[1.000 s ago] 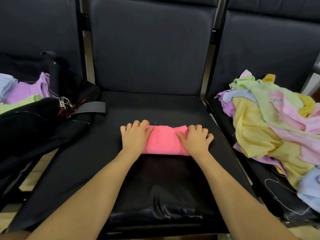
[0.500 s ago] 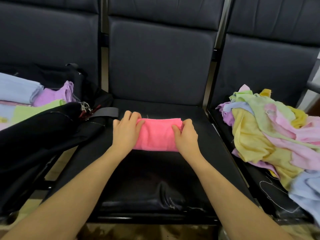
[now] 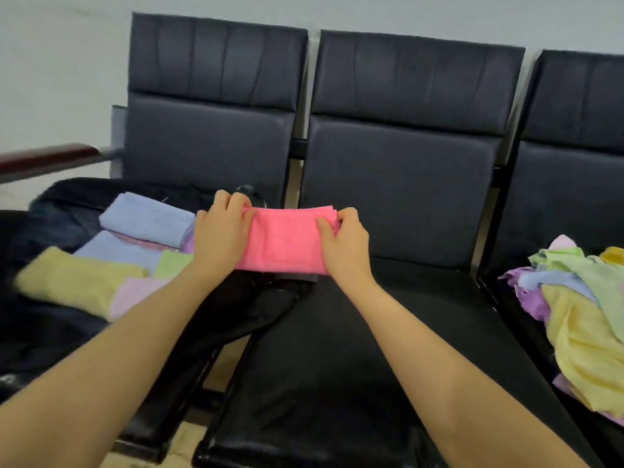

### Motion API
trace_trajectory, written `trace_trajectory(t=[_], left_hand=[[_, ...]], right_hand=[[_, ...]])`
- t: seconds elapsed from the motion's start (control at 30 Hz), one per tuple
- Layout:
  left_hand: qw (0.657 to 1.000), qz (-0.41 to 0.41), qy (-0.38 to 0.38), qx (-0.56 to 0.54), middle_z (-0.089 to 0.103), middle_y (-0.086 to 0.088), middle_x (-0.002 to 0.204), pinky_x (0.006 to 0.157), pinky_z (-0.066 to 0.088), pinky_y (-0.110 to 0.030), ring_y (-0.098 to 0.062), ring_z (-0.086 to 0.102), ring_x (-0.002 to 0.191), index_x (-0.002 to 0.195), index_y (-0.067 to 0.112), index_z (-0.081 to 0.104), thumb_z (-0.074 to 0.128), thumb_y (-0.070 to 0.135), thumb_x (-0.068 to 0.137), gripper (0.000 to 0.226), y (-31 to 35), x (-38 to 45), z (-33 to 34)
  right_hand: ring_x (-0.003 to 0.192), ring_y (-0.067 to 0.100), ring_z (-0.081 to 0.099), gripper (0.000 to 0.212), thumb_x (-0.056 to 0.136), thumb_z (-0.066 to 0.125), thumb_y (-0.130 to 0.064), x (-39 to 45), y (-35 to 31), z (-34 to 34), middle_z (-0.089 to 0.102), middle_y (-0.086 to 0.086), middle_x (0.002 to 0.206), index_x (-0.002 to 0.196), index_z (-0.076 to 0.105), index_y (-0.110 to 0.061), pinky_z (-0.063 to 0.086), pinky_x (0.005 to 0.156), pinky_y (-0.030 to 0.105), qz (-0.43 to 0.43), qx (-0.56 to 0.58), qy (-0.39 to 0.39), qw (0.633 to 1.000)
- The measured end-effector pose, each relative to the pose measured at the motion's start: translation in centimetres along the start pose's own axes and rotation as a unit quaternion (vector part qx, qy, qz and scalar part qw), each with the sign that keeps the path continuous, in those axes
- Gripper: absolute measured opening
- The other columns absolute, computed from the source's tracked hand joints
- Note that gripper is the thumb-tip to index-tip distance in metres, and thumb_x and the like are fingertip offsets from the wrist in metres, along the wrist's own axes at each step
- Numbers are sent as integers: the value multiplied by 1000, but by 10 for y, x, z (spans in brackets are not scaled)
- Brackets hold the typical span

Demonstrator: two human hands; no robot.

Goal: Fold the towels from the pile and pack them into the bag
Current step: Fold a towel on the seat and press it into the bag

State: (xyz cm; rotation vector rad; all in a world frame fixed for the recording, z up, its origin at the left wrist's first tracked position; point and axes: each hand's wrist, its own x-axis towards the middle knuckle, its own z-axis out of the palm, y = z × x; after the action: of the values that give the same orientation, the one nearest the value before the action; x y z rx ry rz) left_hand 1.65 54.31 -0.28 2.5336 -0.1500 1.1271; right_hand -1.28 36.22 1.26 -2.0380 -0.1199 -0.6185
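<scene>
A folded pink towel (image 3: 285, 239) hangs in the air between my hands, above the gap between the left and middle seats. My left hand (image 3: 221, 233) grips its left end and my right hand (image 3: 344, 246) grips its right end. The open black bag (image 3: 50, 325) lies on the left seat. Inside it lie several folded towels: blue (image 3: 145, 219), yellow (image 3: 74, 282), light pink (image 3: 133, 295) and green (image 3: 172, 263). The loose pile of unfolded towels (image 3: 580, 309) sits on the right seat.
Three black padded chairs stand in a row against a pale wall; the middle seat (image 3: 337, 349) is in front of me. A dark red armrest (image 3: 47, 158) juts out at the far left. The bag's strap (image 3: 233, 319) drapes over the seat gap.
Both hands lifted the folded pink towel off the middle seat and carried it left toward the bag. My view swung up and left, showing more of the bag's contents.
</scene>
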Motion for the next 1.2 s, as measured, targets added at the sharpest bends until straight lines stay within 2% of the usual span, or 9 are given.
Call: trace_trajectory(t=[0.27, 0.43, 0.53, 0.63, 0.83, 0.93, 1.03, 1.1, 1.2], left_hand=[[994, -100, -27, 31, 47, -13, 109, 75, 24, -36, -34, 51, 93, 109, 9, 57, 42, 21, 100, 21, -116, 43, 15], [995, -93, -37, 8, 49, -10, 106, 78, 24, -37, -30, 47, 103, 107, 4, 58, 41, 8, 100, 19, -160, 70, 49], [994, -102, -30, -27, 42, -3, 102, 79, 21, -33, -27, 47, 101, 107, 10, 57, 39, 13, 101, 19, -182, 89, 77], [992, -113, -43, -38, 46, -7, 107, 82, 22, -33, -25, 47, 99, 107, 13, 56, 39, 19, 101, 19, -198, 104, 108], [992, -100, -82, -15, 54, -5, 105, 80, 21, -34, -24, 49, 107, 105, 11, 60, 42, 24, 101, 23, -210, 86, 160], [992, -93, -84, 21, 58, -8, 101, 80, 28, -40, -30, 56, 96, 101, 13, 64, 32, 39, 92, 43, -214, 80, 173], [989, -107, -96, 33, 57, -9, 104, 80, 28, -39, -31, 55, 95, 101, 13, 65, 36, 45, 89, 45, -216, 85, 171], [997, -63, -26, 39, 58, -11, 104, 78, 30, -39, -34, 53, 95, 99, 11, 66, 46, 37, 90, 34, -215, 83, 163], [996, 74, 50, -3, 63, -4, 109, 82, 33, -37, -22, 51, 102, 102, 12, 67, 44, 33, 88, 34, -201, 70, 149]], right_hand=[[85, 21, 53, 17, 98, 52, -26, 49, -29, 112, 49, -6, 84, 92, 40, -16, 41, 92, 45, -31, -43, -64, 997], [77, 18, 44, 18, 100, 45, -32, 86, -19, 163, 54, -3, 87, 93, 38, -17, 14, 75, 32, -71, -128, -69, 987], [76, 18, 44, 19, 100, 45, -34, 107, -5, 182, 51, -5, 83, 91, 37, -18, 13, 75, 34, -114, -186, -46, 975], [87, 18, 42, 20, 99, 45, -37, 121, 12, 198, 48, -6, 85, 94, 43, -19, 15, 81, 35, -131, -246, -33, 960], [102, 21, 43, 22, 98, 46, -40, 131, 51, 212, 58, -4, 92, 99, 49, -19, 14, 81, 35, -79, -282, -42, 955], [105, 22, 43, 24, 96, 49, -42, 129, 68, 217, 58, -5, 92, 105, 52, -19, 13, 77, 34, -31, -263, -51, 963], [110, 21, 42, 33, 95, 49, -45, 131, 73, 219, 52, -9, 99, 123, 49, -28, 13, 80, 33, -10, -242, -63, 968], [115, 18, 39, 41, 95, 49, -45, 131, 75, 217, 48, -8, 120, 135, 42, -38, 16, 93, 35, -32, -239, -63, 968], [133, 12, 31, 38, 99, 43, -42, 131, 76, 217, 36, -13, 145, 137, 45, -42, 6, 101, 34, -87, -251, -72, 961]])
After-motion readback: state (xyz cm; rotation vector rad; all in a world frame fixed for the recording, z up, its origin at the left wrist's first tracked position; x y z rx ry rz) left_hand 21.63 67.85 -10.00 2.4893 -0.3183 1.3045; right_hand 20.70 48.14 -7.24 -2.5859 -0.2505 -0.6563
